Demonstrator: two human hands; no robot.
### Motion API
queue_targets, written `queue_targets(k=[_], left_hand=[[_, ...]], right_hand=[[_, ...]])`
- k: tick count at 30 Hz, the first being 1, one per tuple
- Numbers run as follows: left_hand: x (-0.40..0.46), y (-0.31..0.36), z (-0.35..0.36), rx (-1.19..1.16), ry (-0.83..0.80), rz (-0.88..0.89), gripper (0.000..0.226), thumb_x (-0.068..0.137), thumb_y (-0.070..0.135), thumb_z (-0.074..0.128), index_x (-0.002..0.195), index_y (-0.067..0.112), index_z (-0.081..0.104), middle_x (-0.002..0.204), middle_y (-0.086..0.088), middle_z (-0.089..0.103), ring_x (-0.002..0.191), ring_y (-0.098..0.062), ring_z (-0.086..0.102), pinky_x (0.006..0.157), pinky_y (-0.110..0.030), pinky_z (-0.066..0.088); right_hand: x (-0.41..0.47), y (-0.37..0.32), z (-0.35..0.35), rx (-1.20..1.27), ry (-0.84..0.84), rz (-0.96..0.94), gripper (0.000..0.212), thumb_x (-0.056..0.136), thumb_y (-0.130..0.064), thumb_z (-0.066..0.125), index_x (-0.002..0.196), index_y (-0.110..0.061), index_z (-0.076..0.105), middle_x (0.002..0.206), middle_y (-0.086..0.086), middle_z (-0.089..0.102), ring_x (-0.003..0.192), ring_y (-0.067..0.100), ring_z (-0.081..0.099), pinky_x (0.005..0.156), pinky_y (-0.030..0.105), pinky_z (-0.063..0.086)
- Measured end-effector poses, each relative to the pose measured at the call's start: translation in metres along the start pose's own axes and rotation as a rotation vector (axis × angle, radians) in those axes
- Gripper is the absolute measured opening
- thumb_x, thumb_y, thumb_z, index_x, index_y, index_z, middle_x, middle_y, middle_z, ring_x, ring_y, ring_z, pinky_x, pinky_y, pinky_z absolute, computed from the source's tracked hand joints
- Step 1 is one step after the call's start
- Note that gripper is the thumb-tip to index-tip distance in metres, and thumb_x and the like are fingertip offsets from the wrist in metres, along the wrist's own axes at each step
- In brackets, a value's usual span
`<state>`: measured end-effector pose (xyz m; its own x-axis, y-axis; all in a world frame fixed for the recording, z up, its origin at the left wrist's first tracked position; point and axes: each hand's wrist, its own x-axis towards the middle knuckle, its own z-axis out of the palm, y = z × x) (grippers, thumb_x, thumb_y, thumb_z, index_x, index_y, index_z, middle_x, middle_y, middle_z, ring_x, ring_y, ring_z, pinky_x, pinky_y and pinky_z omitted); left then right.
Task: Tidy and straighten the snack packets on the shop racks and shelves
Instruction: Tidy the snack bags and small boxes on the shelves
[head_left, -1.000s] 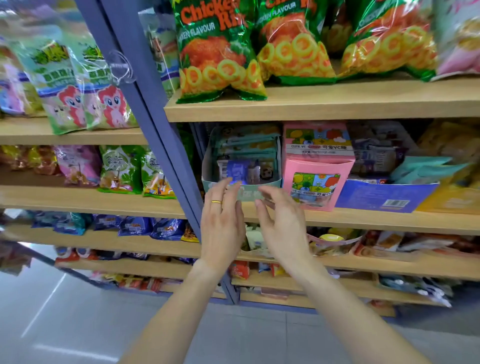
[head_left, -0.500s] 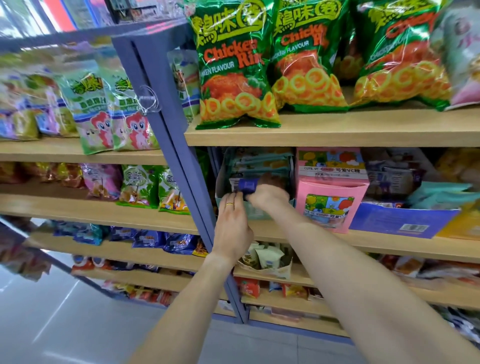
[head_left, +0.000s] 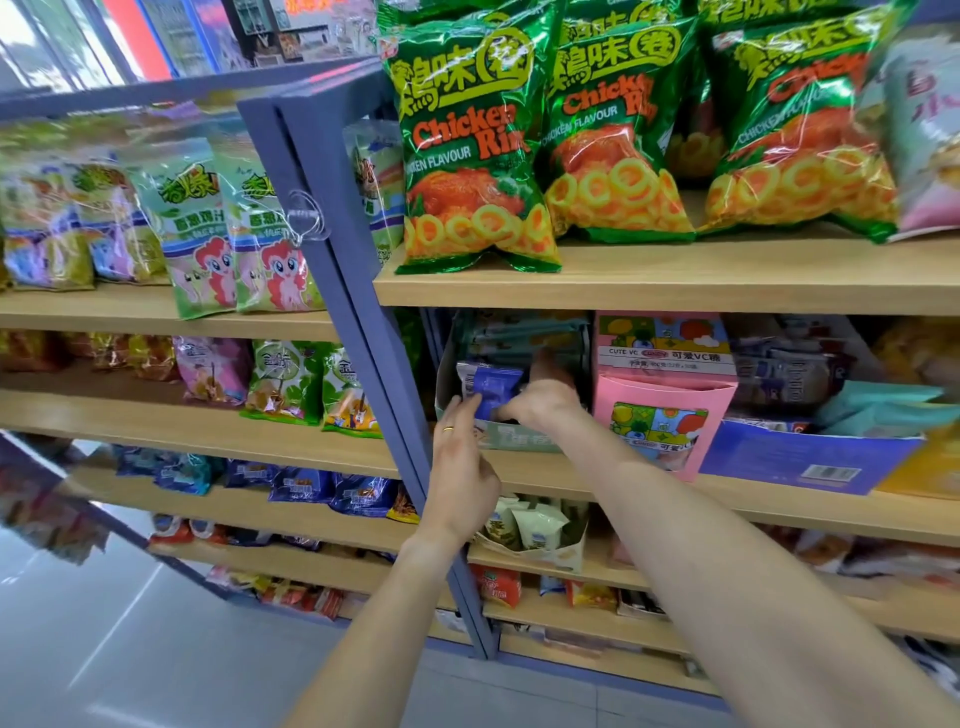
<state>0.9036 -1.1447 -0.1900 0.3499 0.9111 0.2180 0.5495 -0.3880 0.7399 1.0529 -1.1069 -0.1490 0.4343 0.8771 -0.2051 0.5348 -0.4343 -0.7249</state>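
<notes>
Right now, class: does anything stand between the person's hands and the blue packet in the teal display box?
Nothing visible does. The right hand already grips the blue packet inside the teal display box, and the left hand touches the packet's lower left edge.

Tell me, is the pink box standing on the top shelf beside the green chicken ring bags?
No, the pink box stands one shelf lower, under the green chicken ring bags.

Bright, even light w/ glare on the green foil bags (head_left: 467, 145) above. Edges bend and blur, esp. far left.
</notes>
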Motion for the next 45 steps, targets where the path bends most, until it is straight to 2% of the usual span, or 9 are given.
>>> queue_targets(k=[6, 11, 16, 23, 27, 32, 38, 43, 45], left_hand=[[-0.005, 0.004, -0.001, -0.202, 0.003, -0.098, 0.077, 0.093, -0.014, 0.044, 0.158, 0.025, 0.033, 0.163, 0.001, 0.032, 0.154, -0.012, 0.024, 0.123, -0.027, 0.025], [-0.016, 0.016, -0.004, -0.430, 0.135, -0.185, 0.054, 0.103, 0.000, 0.050, 0.145, 0.033, 0.047, 0.140, 0.020, 0.055, 0.129, 0.012, 0.047, 0.098, -0.001, 0.037], [-0.020, 0.024, -0.004, -0.733, 0.200, -0.291, 0.032, 0.104, 0.032, 0.060, 0.135, 0.035, 0.055, 0.130, 0.011, 0.064, 0.122, -0.003, 0.061, 0.105, -0.029, 0.048], [-0.013, 0.053, -0.022, -1.235, 0.070, -0.567, 0.058, 0.091, 0.064, 0.060, 0.128, 0.021, 0.070, 0.121, -0.012, 0.070, 0.109, -0.029, 0.070, 0.101, -0.050, 0.055], [-0.018, 0.058, -0.035, -1.556, -0.125, -0.552, 0.088, 0.085, 0.082, 0.051, 0.137, 0.013, 0.066, 0.139, -0.017, 0.064, 0.132, -0.035, 0.059, 0.115, -0.053, 0.042], [-0.042, 0.064, -0.027, -1.634, -0.266, -0.604, 0.089, 0.091, 0.075, 0.050, 0.141, 0.003, 0.060, 0.146, -0.023, 0.057, 0.137, -0.035, 0.054, 0.116, -0.046, 0.040], [-0.078, 0.084, -0.006, -1.494, -0.379, -0.651, 0.068, 0.097, 0.060, 0.052, 0.141, 0.008, 0.062, 0.141, -0.020, 0.062, 0.120, -0.034, 0.063, 0.103, -0.045, 0.051], [-0.103, 0.108, 0.029, -1.502, -0.476, -0.678, 0.057, 0.093, 0.038, 0.066, 0.138, 0.004, 0.063, 0.144, -0.021, 0.059, 0.137, -0.039, 0.053, 0.119, -0.052, 0.037], [-0.113, 0.121, 0.044, -1.502, -0.525, -0.620, 0.043, 0.086, 0.016, 0.063, 0.127, 0.005, 0.070, 0.134, -0.021, 0.065, 0.122, -0.038, 0.065, 0.107, -0.048, 0.050]], right_hand=[[-0.013, 0.007, 0.002, -0.059, 0.062, -0.128, 0.048, 0.076, -0.028, 0.086, 0.116, -0.019, 0.062, 0.107, 0.002, 0.069, 0.095, 0.020, 0.065, 0.079, 0.030, 0.053], [-0.026, 0.018, 0.000, -0.063, 0.084, -0.310, 0.051, 0.081, -0.018, 0.082, 0.125, -0.021, 0.056, 0.107, -0.001, 0.069, 0.097, 0.017, 0.066, 0.081, 0.028, 0.051], [-0.032, 0.022, 0.000, -0.096, 0.145, -0.402, 0.043, 0.083, -0.018, 0.079, 0.121, -0.019, 0.059, 0.104, 0.000, 0.072, 0.096, 0.017, 0.070, 0.080, 0.028, 0.055], [-0.071, 0.035, -0.004, -0.147, 0.436, -0.888, 0.049, 0.074, -0.007, 0.078, 0.117, -0.014, 0.056, 0.132, 0.003, 0.061, 0.115, 0.024, 0.056, 0.095, 0.042, 0.048], [-0.099, 0.050, 0.001, -0.080, 0.521, -1.034, 0.048, 0.076, -0.005, 0.082, 0.116, -0.013, 0.057, 0.144, 0.007, 0.057, 0.128, 0.028, 0.053, 0.107, 0.037, 0.042], [-0.134, 0.074, -0.003, 0.043, 0.484, -0.967, 0.075, 0.073, 0.002, 0.082, 0.139, -0.010, 0.051, 0.139, 0.006, 0.058, 0.127, 0.027, 0.052, 0.109, 0.037, 0.044], [-0.181, 0.109, -0.046, 0.053, 0.299, -0.799, 0.087, 0.072, -0.053, 0.086, 0.140, -0.009, 0.055, 0.138, 0.005, 0.048, 0.136, 0.023, 0.045, 0.112, 0.030, 0.037], [-0.212, 0.133, -0.076, 0.364, 0.297, -0.527, 0.045, 0.079, -0.051, 0.074, 0.117, -0.029, 0.066, 0.137, -0.003, 0.047, 0.138, 0.014, 0.044, 0.104, 0.018, 0.040], [-0.219, 0.144, -0.085, 0.437, 0.320, -0.456, 0.032, 0.080, -0.031, 0.083, 0.107, -0.031, 0.065, 0.137, -0.009, 0.053, 0.138, 0.006, 0.045, 0.104, 0.022, 0.042]])
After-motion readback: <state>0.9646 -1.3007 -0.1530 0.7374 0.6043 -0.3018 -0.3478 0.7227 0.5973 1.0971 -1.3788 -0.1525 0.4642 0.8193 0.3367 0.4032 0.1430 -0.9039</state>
